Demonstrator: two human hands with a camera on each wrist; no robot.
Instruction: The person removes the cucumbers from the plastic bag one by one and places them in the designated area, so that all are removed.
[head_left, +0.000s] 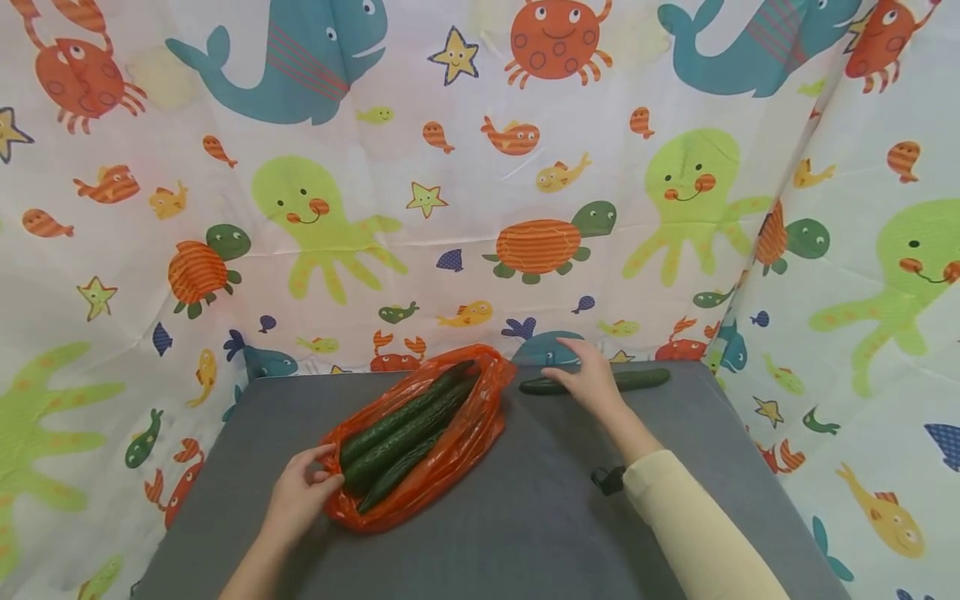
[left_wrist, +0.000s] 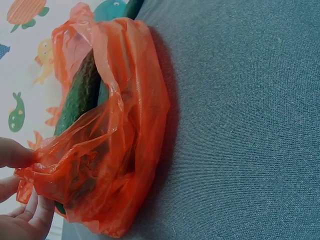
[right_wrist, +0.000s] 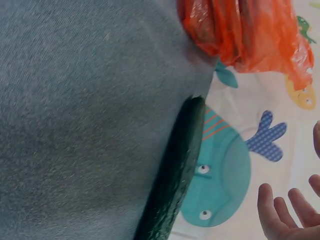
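Observation:
An orange plastic bag (head_left: 468, 458) lies on the grey table with its mouth spread open, and several dark green cucumbers (head_left: 408, 429) show inside it. My left hand (head_left: 296, 492) pinches the bag's near left edge; the left wrist view shows the film (left_wrist: 135, 135) gathered between thumb and fingers (left_wrist: 40, 215). One more cucumber (head_left: 641, 380) lies by itself along the table's back edge, right of the bag. Over that cucumber hovers my right hand (head_left: 588, 379), thumb and fingers apart and holding nothing. In the right wrist view its fingers (right_wrist: 270, 210) stand clear of the cucumber (right_wrist: 172, 180).
Behind the grey table (head_left: 525, 533) and along its sides hangs a white curtain (head_left: 480, 275) printed with sea animals. A small black item (head_left: 606, 480), partly hidden, shows beside the right sleeve (head_left: 697, 525).

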